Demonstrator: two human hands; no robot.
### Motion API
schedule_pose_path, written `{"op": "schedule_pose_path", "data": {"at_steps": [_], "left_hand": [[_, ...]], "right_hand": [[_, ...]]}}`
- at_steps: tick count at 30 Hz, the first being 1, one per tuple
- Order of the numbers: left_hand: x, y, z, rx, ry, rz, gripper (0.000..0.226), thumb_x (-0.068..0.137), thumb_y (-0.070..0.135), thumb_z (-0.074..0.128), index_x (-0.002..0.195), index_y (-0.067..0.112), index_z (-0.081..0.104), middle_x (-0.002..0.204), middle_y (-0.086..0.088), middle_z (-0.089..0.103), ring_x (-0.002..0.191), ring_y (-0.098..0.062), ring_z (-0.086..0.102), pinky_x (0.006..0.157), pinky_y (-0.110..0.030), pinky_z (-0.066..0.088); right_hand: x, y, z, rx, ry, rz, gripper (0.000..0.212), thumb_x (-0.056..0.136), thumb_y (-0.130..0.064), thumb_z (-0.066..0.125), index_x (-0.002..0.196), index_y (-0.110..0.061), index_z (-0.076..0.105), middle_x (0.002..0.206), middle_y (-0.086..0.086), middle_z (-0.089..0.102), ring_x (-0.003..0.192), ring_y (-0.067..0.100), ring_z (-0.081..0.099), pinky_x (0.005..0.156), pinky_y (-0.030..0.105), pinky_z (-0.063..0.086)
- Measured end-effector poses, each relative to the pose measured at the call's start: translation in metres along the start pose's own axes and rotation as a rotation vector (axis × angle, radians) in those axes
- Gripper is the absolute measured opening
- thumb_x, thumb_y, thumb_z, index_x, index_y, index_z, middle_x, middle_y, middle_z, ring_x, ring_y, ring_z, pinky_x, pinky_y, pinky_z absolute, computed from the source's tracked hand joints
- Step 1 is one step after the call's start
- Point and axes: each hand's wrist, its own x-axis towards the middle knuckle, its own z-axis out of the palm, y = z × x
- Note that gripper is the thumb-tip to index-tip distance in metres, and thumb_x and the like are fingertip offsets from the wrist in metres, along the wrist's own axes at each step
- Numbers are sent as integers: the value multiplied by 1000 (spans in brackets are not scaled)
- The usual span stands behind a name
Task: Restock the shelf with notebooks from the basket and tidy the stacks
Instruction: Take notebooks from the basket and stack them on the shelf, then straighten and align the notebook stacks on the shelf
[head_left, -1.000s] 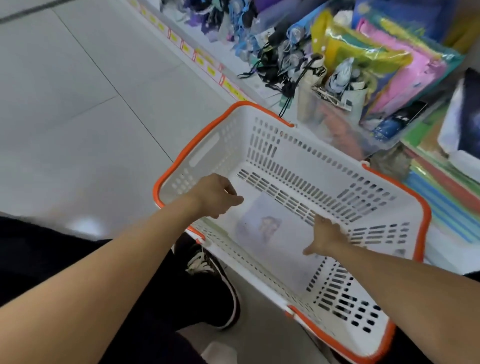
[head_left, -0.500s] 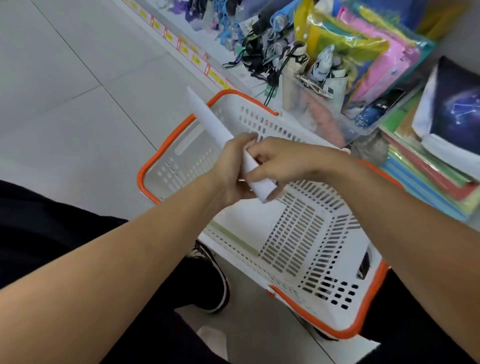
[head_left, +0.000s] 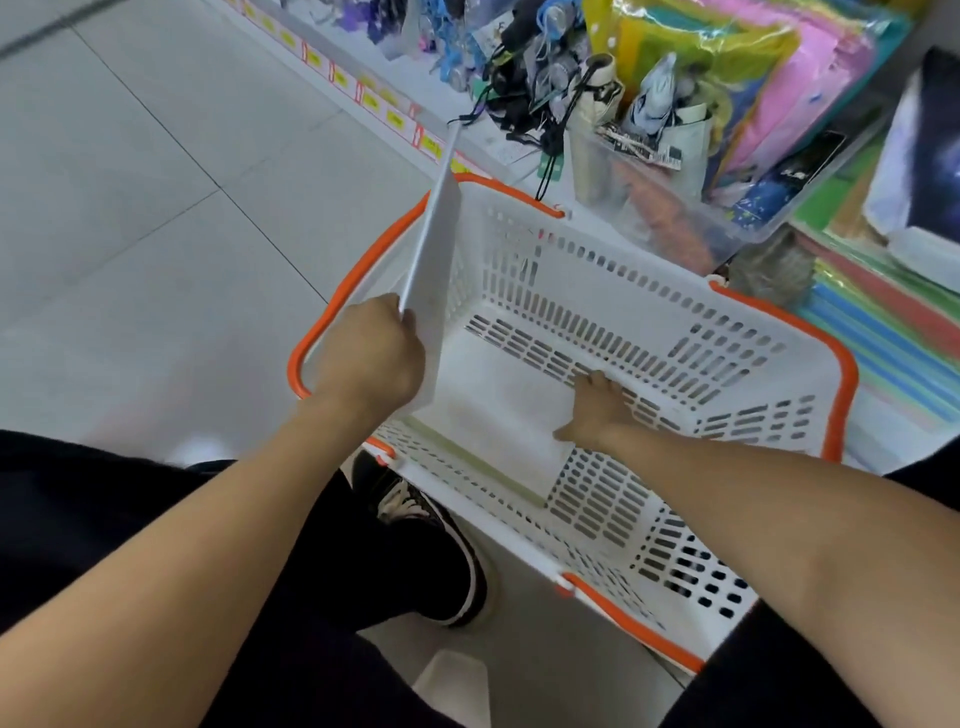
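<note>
Our hands have parted: left hand (head_left: 371, 358) grips one white notebook (head_left: 434, 249) upright, while right hand (head_left: 595, 413) reaches down, fingers on the flat notebook (head_left: 493, 431) at the basket (head_left: 675, 332) floor's near-left corner.

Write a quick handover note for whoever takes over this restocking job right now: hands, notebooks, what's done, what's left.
Left hand: grips a white notebook on edge above the basket.
Right hand: down in the basket, fingers on another white notebook lying flat on the bottom.
Done: one notebook lifted out.
Left: lift the second one, put both on the shelf, tidy the stacks.
</note>
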Motion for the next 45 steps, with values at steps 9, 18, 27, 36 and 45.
{"op": "schedule_pose_path", "data": {"at_steps": [9, 18, 27, 36, 45], "left_hand": [[19, -8, 13, -118, -54, -106, 29, 102, 24, 38, 107, 6, 61, 89, -8, 56, 66, -20, 51, 60, -29, 38], [21, -7, 11, -139, -53, -108, 29, 102, 22, 38, 110, 4, 59, 85, -6, 54, 59, -11, 44, 50, -22, 32], [-1, 14, -57, -559, -51, -135, 15, 93, 10, 44, 98, 12, 58, 95, -12, 65, 82, -33, 61, 66, -37, 50], [-40, 188, -217, -1594, -535, 202, 33, 102, 22, 41, 121, 7, 63, 114, -13, 71, 94, -25, 71, 77, -40, 60], [-14, 359, -322, -1324, -662, 545, 56, 98, 58, 32, 101, 17, 71, 102, -10, 73, 88, -25, 69, 75, -31, 54]], "right_hand": [[20, -9, -5, 10, 12, 159, 99, 73, -65, 73, 144, -7, 38, 135, 13, 53, 126, 32, 48, 91, 40, 53], [-7, -31, -70, 335, -258, -134, 39, 84, -30, 78, 116, -13, 66, 118, 5, 67, 97, 21, 67, 78, 35, 59], [-231, -32, -310, 438, 160, -414, 19, 85, -14, 73, 104, -10, 72, 102, 13, 75, 84, 26, 74, 77, 41, 62], [-371, -25, -372, 1283, 622, -508, 13, 93, -21, 65, 100, -11, 68, 103, 8, 74, 90, 26, 67, 76, 35, 51], [-435, 23, -442, 1568, 854, -581, 22, 97, 0, 54, 116, -11, 59, 109, 4, 70, 76, 13, 72, 51, 28, 56]]}}
